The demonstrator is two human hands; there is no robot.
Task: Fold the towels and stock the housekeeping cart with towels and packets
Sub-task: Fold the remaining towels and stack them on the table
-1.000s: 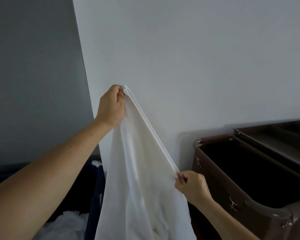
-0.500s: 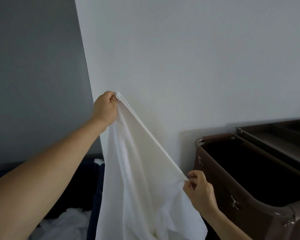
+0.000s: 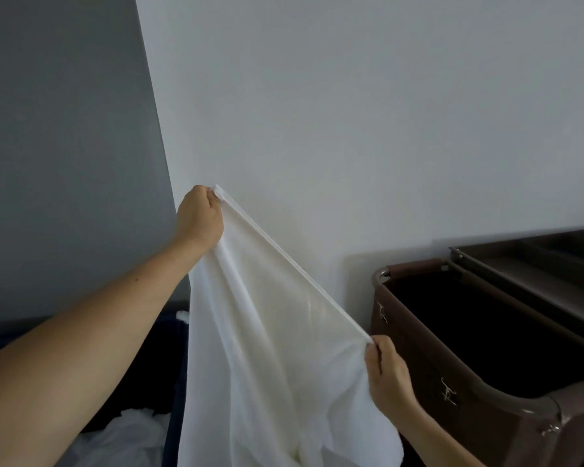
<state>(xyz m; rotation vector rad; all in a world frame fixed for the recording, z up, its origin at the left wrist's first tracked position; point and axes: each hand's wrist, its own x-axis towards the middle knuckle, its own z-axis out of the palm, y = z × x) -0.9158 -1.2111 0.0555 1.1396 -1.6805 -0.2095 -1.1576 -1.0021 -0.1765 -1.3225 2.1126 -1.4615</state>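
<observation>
A white towel point(image 3: 270, 348) hangs in the air in front of the wall, its top hem stretched tight on a slant. My left hand point(image 3: 199, 219) grips the upper corner, raised high at centre left. Lower and to the right, my right hand point(image 3: 386, 375) pinches the hem near the other end. The rest of the cloth drapes down below the frame. The brown housekeeping cart point(image 3: 469, 375) stands at the right, its dark bag compartment open beside my right hand.
A dark blue bin point(image 3: 174, 382) at the lower left holds more white linen point(image 3: 125, 436). The cart's top tray point(image 3: 533, 264) lies at the far right. A white wall is straight ahead and a grey wall to the left.
My right hand slid along the hem to the right, so the top edge is spread wider and pulled tighter. My left hand shifted slightly left and kept its grip.
</observation>
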